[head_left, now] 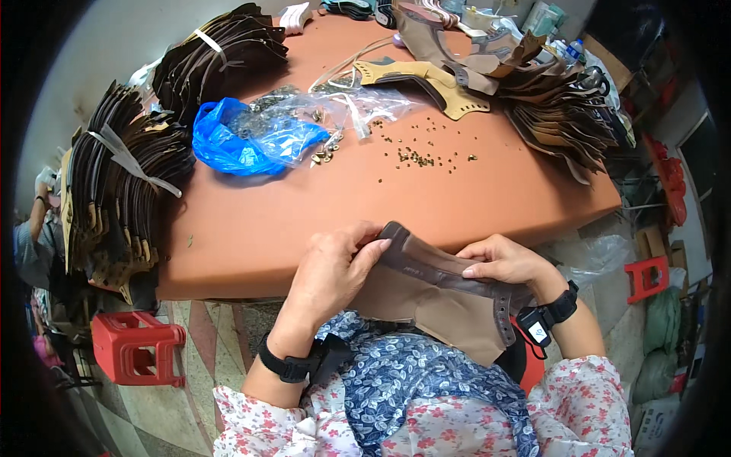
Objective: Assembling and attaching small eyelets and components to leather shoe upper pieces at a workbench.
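Observation:
A brown shoe upper (434,305), with dark trim and a row of lace holes at its right end, is stretched between my hands over my lap. My left hand (329,266) pinches its dark upper left corner between thumb and fingers. Gripping the far edge near the middle, my right hand (504,263) has its thumb on top and its other fingers partly hidden behind the piece. Beyond my hands, many small brass-coloured eyelets (422,158) lie scattered on the orange tabletop (304,221).
Strapped bundles of dark shoe uppers (126,183) stand at the left; another stack (560,114) fans out at the right. A tan upper (434,84) lies beside it. A blue plastic bag (236,141) holds small metal parts. Red stools (137,346) stand on the floor.

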